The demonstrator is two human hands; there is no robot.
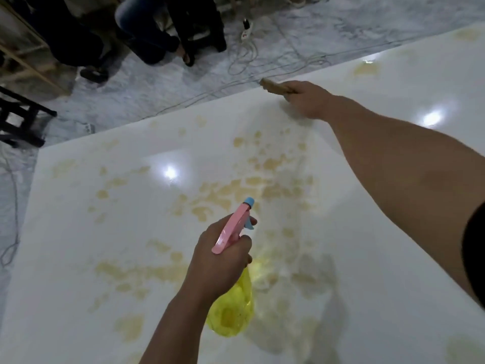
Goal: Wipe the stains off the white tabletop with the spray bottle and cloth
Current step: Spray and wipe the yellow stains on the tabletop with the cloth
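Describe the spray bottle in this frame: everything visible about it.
The spray bottle has a translucent yellow plastic body, a pink spray head and a light blue nozzle tip and trigger. The left hand holds it at the neck, a finger on the trigger, above the stained white tabletop, nozzle pointing away from the camera. No spray is visible.

A grey marbled stone floor [162, 82] carries tangled pale cables [262, 59], a white power strip [246, 29] and dark wooden stool legs [207, 30], under bright ceiling-light reflections.

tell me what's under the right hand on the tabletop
The right hand grips a tan cloth at the white tabletop far edge. Whatever stains lie beneath the hand are covered.
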